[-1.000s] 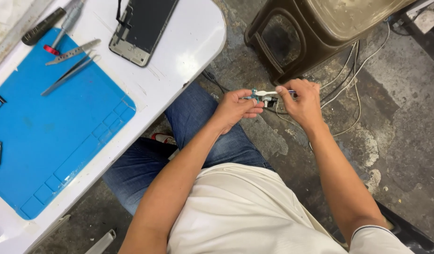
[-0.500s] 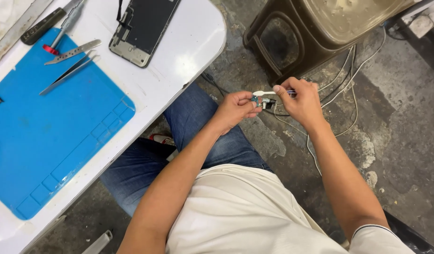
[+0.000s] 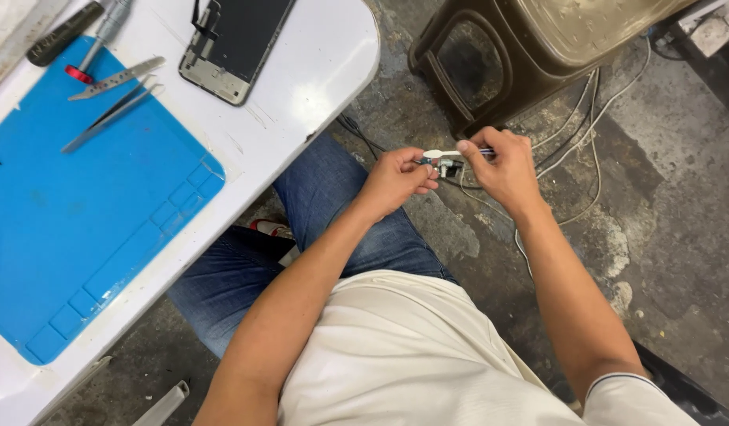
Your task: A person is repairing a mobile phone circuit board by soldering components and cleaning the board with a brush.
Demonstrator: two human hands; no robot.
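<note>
While both hands were off the table's right edge over the lap, left hand pinched a small part, seemingly metal; right hand gripped a thin tool lying crosswise, tip leftward at it.

small part: too small to identify | screwdriver: cut off at top edge

— What did the table look like?

— Smooth white plastic, slightly glossy, scuffed in places. The blue mat on it looked matt and rubbery.

— And the tools?

— The tweezers were bare, dull metal. The phone screen was glossy black glass.

— Below?

— The floor was rough, stained concrete; the stool shiny brown plastic; the jeans coarse denim.
</note>
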